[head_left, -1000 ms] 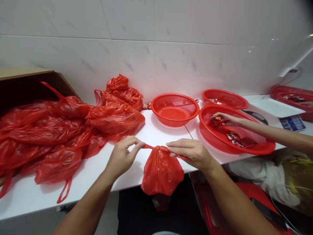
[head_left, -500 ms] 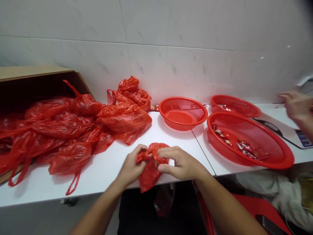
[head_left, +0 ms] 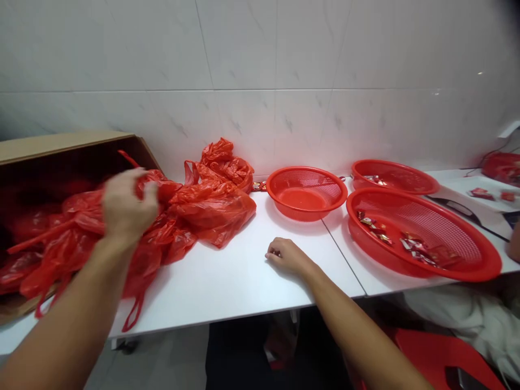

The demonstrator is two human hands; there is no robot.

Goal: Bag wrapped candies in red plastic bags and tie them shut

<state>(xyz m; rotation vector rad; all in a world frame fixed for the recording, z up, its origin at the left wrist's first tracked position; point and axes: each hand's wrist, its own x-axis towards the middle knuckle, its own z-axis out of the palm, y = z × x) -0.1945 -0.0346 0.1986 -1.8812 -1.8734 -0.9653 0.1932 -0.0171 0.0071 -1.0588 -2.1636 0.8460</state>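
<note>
My left hand [head_left: 128, 203] is over the pile of red plastic bags [head_left: 83, 222] at the left; it is blurred, and whether it grips a bag cannot be made out. My right hand [head_left: 286, 255] rests on the white table [head_left: 239, 276] with its fingers curled in and nothing seen in them. Right of the pile, a bulky red bag [head_left: 213, 208] lies near the wall. Beyond my right hand stands a red basket [head_left: 303, 200] with no contents seen.
A large red basket [head_left: 390, 260] at the right holds wrapped pieces, with another red basket [head_left: 394, 173] behind it. An open cardboard box [head_left: 65, 142] stands at the left. A phone [head_left: 465, 379] lies on a red stool [head_left: 442, 352]. Part of another person shows at the right edge.
The small red bag has left the front of the table. My left hand has moved left to the pile, and my right hand has come down on the table. The other person's hand has drawn back.
</note>
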